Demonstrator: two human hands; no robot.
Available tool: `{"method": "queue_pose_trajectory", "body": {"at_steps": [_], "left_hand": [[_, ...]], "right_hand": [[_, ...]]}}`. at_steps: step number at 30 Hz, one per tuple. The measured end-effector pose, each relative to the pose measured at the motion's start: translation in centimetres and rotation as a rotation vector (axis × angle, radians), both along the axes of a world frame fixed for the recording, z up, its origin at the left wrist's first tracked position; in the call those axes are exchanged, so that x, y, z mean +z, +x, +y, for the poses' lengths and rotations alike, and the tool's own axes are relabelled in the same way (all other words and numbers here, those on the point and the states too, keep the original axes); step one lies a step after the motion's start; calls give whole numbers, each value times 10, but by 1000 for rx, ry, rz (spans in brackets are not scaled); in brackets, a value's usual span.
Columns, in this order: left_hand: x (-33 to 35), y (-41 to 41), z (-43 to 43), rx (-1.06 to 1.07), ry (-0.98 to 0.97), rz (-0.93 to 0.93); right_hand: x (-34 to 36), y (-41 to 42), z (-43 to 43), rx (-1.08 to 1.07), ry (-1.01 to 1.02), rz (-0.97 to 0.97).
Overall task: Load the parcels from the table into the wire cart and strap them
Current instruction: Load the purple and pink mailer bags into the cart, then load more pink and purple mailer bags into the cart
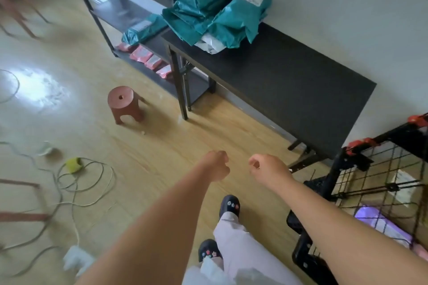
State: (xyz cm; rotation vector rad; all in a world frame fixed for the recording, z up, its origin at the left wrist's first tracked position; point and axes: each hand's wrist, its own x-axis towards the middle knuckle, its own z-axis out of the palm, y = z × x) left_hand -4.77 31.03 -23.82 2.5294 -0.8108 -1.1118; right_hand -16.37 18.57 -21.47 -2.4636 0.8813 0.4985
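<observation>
Hands out in front, over bare wood floor (162,136), both empty. Left hand (216,164) curled into a loose fist, fingers clenched on nothing. Right hand (266,170) likewise curled shut, holding nothing; the two fists near each other, not touching.

Black table (301,90) against the wall. Teal parcels (215,9) heaped at its far end, overlapping; a white parcel (210,45) pokes out from under the heap at the table's front edge. Near end of the table bare.

Wire cart (375,180), black mesh with red clips on its top rim, stands just beside the table's near corner. Inside it: a purple parcel (379,222) low down, a brownish labelled parcel (403,185) behind the mesh.

Pink stool (124,104) on the floor, apart from the table's far leg. Loose cables (76,183) coil at the left.
</observation>
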Motion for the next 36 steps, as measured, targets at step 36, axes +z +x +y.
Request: {"method": "queue_pose_trajectory", "body": {"at_steps": [36], "left_hand": [[108, 440, -183, 98, -411, -554]], "right_hand": [[84, 424, -159, -245, -251, -650]]}}
